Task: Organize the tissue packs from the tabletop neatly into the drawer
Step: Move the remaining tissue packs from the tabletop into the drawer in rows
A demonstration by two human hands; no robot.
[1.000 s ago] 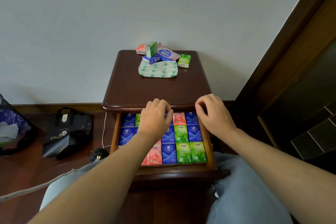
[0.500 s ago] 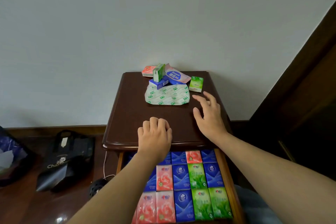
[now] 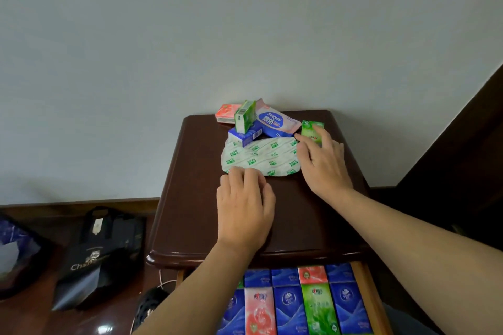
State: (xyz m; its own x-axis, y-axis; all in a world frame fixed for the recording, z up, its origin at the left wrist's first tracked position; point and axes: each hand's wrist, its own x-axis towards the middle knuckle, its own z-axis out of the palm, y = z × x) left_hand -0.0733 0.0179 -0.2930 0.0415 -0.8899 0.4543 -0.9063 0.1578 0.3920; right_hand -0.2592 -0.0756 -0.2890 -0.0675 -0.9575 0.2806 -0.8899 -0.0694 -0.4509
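On the dark wooden tabletop, near the wall, lies a small heap of tissue packs: a flat white-and-green pack, a pink-and-blue wipes pack, a blue pack, an upright green pack and a pink pack. A separate green pack lies to the right, and my right hand has its fingertips on it. My left hand rests loosely curled at the near edge of the white-and-green pack. Below, the open drawer holds rows of blue, pink and green packs.
A black paper bag and a dark blue bag stand on the floor to the left. A dark round object with a white cord lies by the cabinet's leg. A dark wooden door frame rises on the right.
Both hands have left the drawer and moved forward across the tabletop. The right hand has reached the separate green pack; the left has come up to the white-and-green pack.
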